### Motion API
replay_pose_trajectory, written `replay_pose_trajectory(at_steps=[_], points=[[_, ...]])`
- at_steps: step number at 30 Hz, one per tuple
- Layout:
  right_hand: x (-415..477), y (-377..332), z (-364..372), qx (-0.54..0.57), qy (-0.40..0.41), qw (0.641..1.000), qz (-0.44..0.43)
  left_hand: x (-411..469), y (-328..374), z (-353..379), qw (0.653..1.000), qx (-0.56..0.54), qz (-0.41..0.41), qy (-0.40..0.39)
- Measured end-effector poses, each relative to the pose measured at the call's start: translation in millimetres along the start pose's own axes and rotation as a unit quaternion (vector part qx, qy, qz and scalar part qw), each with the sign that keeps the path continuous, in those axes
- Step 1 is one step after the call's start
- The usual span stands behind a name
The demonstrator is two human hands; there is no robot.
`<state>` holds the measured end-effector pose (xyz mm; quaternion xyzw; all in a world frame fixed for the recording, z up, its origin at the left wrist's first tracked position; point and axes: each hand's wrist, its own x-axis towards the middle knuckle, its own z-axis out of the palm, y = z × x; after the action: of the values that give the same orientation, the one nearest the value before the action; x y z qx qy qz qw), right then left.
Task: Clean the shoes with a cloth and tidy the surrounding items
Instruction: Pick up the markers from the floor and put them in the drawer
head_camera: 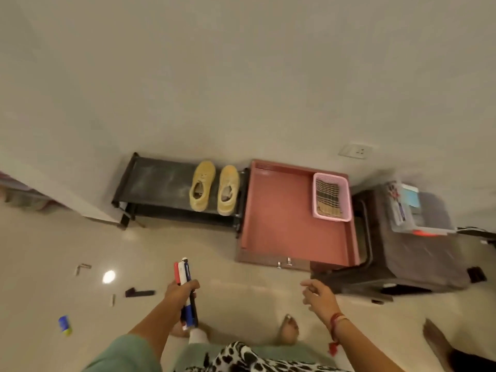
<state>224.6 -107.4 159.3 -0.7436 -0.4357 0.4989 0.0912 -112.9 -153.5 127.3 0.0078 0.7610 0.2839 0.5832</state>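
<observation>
Two yellow shoes, one striped cloth, one pink basket, one black rack, about three markers

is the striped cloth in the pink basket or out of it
In. The brown-and-black striped cloth lies flat inside the pink slotted plastic basket, which sits at the far right corner of the red table.

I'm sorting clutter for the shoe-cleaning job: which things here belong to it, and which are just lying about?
Job: pair of yellow fabric shoes; striped brown cloth in pink plastic basket; bundle of markers in left hand; small blue-yellow object on floor.
Lying about: dark brown plastic stool; white wall socket.
</observation>
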Motion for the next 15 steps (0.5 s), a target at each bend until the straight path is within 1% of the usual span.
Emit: replay_pose_trajectory(at_steps=[1,4,6,9,11,13,15], points=[[2,16,-17,0.015,0.003,1.000,0.010,-6,-1,24,1.000,0.001,0.007,-0.006],[11,55,-62,0.041,-0.004,0.999,0.014,-23,-5,92,0.998,-0.048,0.000,-0.041],[16,75,-83,0.049,-0.010,0.998,0.025,-34,-14,130,0.997,-0.047,-0.008,-0.062],[31,99,-108,0.063,0.005,0.997,0.034,-52,-26,180,0.993,-0.052,-0.025,-0.105],[45,108,-115,0.058,0.004,0.998,0.040,-58,-30,204,0.991,-0.064,-0.031,-0.112],[60,116,-113,0.044,-0.009,0.997,0.058,-60,-33,220,0.987,-0.087,-0.040,-0.130],[80,123,-105,0.032,-0.028,0.997,0.072,-54,-35,233,0.984,-0.113,-0.045,-0.132]])
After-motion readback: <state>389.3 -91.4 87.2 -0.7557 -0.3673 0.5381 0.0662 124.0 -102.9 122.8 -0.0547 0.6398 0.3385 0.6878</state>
